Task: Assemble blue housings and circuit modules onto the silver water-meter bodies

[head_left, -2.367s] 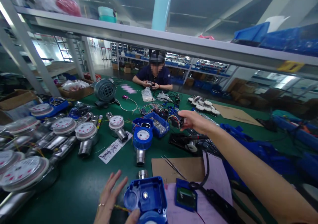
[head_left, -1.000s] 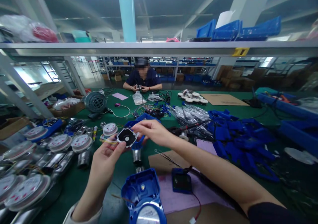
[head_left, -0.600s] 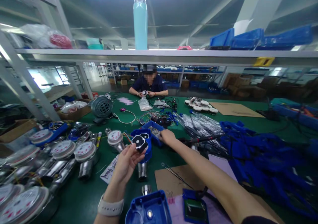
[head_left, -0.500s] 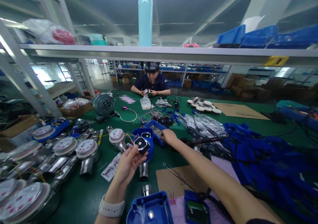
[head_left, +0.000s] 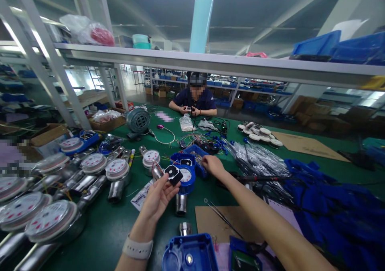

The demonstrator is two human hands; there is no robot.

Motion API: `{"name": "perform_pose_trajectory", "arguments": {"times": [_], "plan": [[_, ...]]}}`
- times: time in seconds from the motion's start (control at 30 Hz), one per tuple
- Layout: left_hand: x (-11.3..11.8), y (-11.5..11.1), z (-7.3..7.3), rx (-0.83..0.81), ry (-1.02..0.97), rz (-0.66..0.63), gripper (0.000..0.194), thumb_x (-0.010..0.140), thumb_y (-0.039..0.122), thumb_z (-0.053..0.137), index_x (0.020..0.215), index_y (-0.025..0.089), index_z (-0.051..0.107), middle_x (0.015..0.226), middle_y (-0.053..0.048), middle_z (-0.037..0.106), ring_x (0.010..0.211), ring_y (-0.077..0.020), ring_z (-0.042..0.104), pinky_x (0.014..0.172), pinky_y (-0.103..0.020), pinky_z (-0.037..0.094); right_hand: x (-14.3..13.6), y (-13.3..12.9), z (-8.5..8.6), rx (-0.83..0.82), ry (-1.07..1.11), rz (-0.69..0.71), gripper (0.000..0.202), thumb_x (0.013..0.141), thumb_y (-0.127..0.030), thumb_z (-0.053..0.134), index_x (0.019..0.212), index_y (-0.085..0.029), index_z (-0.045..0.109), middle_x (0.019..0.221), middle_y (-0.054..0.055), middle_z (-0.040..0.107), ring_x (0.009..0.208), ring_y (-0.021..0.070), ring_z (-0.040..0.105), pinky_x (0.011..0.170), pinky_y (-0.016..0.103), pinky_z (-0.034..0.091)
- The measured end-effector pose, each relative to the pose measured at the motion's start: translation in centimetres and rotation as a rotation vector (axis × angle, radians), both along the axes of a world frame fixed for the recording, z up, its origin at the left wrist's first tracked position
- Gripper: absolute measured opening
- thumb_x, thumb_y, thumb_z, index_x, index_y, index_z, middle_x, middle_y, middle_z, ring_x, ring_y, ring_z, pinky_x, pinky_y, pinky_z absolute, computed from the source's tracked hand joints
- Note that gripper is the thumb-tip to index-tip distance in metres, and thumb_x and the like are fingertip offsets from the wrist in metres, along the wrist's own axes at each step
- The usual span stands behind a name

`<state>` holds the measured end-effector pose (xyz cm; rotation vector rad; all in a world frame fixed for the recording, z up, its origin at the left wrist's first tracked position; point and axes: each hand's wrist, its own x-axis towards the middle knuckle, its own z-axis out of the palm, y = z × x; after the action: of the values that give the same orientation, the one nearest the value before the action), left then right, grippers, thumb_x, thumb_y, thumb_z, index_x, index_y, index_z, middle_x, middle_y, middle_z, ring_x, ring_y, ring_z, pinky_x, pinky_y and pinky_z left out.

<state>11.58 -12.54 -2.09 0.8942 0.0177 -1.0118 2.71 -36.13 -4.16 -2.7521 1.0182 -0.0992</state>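
1. Left hand (head_left: 162, 194): thumb and fingers pinching black module (head_left: 174, 176), white-edged face up, wires beside it.
2. Module location: in front of blue-cased meter (head_left: 189, 179), partly overlapping it in view; contact unclear.
3. Right hand (head_left: 213, 166): fingers dipped in blue tray (head_left: 201, 172) of small metal parts (head_left: 197, 158); fingertips hidden, can't tell if pinching.
4. Nearer wearer: open blue housing (head_left: 203, 255), tweezers (head_left: 224, 219) on cardboard (head_left: 207, 215).
5. Left side: metal-bodied meters (head_left: 52, 219), grouped on green table (head_left: 111, 231).
6. Across table: seated person (head_left: 195, 99), both hands on small object.
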Motion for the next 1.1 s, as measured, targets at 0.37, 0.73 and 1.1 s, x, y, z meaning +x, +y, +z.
{"name": "perform_pose_trajectory", "arguments": {"times": [0.37, 0.73, 1.1], "plan": [[-0.2, -0.1, -0.6, -0.033, 0.04, -0.036, 0.011, 0.089, 0.013, 0.048, 0.088, 0.008, 0.058, 0.073, -0.012, 0.072, 0.063, -0.0185, 0.071, 0.052, -0.021, 0.057, -0.4, -1.7, -1.4, 0.026, -0.28, -0.026, 0.019, 0.09, -0.029, 0.054, 0.097, -0.012, 0.059, 0.088, 0.003, 0.063, 0.077, 0.0136, 0.062, 0.07, 0.031, 0.054], [-0.4, -0.1, -0.6, -0.053, 0.037, -0.049, 0.012, 0.089, 0.013, 0.048, 0.086, 0.007, 0.058, 0.071, -0.012, 0.071, 0.062, -0.0181, 0.07, 0.052, -0.02, 0.058, -1.1, -0.3, -1.5, -0.024, -0.083, 0.157, 0.016, 0.088, -0.028, 0.056, 0.091, -0.013, 0.061, 0.093, 0.004, 0.062, 0.087, 0.0159, 0.06, 0.079, 0.036, 0.051], [-0.3, 0.2, -0.2, -0.07, 0.05, -0.039, 0.009, 0.088, 0.013, 0.05, 0.086, 0.008, 0.057, 0.072, -0.013, 0.071, 0.065, -0.0189, 0.071, 0.054, -0.021, 0.058, -1.1, 1.9, 3.0, -0.013, -0.316, 0.084, 0.025, 0.086, -0.006, 0.038, 0.097, -0.01, 0.06, 0.107, 0.016, 0.053, 0.093, 0.0218, 0.058, 0.086, 0.037, 0.045]]}}
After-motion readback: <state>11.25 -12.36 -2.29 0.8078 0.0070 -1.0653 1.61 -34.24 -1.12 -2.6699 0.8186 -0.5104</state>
